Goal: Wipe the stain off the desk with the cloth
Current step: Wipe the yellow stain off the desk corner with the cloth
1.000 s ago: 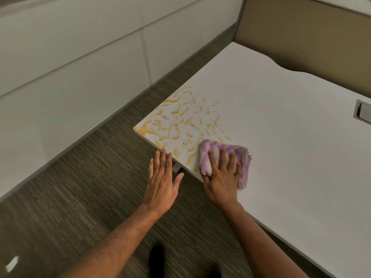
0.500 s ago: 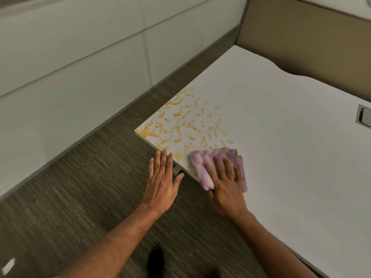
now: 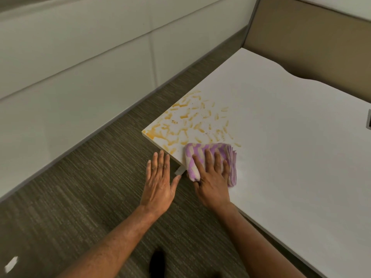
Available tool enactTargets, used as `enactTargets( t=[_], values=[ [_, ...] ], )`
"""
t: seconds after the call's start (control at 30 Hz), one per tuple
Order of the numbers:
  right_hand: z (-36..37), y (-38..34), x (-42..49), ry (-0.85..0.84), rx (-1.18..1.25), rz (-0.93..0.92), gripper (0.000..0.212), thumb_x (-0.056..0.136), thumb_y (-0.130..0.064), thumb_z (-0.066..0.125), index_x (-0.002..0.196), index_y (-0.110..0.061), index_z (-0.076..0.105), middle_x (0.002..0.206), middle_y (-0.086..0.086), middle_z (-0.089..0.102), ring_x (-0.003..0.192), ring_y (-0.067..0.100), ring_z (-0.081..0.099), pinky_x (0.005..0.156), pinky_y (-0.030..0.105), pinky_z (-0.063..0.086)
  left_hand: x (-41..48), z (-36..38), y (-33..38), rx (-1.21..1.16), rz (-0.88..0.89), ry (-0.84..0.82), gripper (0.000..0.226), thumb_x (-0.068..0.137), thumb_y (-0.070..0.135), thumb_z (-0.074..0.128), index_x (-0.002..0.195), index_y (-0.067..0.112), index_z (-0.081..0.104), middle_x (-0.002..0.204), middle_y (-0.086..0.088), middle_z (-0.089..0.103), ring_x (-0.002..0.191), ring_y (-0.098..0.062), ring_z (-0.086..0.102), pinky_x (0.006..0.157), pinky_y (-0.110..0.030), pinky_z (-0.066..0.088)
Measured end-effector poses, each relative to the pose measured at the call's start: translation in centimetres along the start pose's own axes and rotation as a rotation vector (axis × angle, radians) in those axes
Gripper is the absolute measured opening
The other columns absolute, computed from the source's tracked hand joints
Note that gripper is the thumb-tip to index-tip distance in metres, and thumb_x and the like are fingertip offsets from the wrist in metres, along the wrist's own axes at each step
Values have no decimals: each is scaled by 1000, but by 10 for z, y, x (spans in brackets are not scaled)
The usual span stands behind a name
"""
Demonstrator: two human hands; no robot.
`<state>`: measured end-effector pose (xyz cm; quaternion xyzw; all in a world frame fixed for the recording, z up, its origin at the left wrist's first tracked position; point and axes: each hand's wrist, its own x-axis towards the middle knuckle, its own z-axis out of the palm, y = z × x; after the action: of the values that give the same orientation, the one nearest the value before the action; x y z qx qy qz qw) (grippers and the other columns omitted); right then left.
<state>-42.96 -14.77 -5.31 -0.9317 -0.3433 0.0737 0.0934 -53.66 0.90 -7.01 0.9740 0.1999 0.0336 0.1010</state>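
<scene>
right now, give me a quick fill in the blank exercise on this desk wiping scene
1. The right hand presses flat on a folded cloth striped white and ____.
2. The stain on the desk is coloured ____.
3. The left hand is open and holds ____.
4. The floor beside the desk is covered in ____.

Missing words: purple; orange-yellow; nothing; carpet

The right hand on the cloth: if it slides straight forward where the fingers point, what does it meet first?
Probably the orange stain: the right hand presses the cloth flat at the stain's near edge, fingers pointing up the desk into it.
</scene>
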Motion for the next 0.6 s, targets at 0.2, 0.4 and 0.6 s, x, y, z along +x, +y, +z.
enactTargets(
  t=[0.2, 0.4, 0.6],
  values=[
    [-3, 22, -32, 18, -27, -3, 74, 92, -46, 30, 160, -40, 0, 170, 3, -10, 154, 27, -23, 124, 51, -14, 6, 0, -8, 14, 3, 3, 83, 103, 60, 17, 163, 3, 5, 171, -17, -5, 159, -31, -8, 130, -51, 6],
    [-3, -6, 10, 17, 44, 174, 79, 98, -41, 44, 159, -40, -5, 169, 6, -18, 152, 34, -26, 122, 57, -17, 12, 2, -21, 18, 9, 26, 81, 105, 58, 23, 163, 4, 7, 172, -17, -2, 160, -31, -6, 130, -51, 8],
    [4, -41, 28, 28, 64, 102, 79, 100, -42, 43, 159, -37, -10, 167, 8, -23, 149, 35, -33, 118, 55, -23, 12, -1, -33, 50, 11, 62, 72, 107, 46, 24, 162, 1, 14, 171, -20, 6, 160, -34, 1, 128, -54, 15]
  ],
)
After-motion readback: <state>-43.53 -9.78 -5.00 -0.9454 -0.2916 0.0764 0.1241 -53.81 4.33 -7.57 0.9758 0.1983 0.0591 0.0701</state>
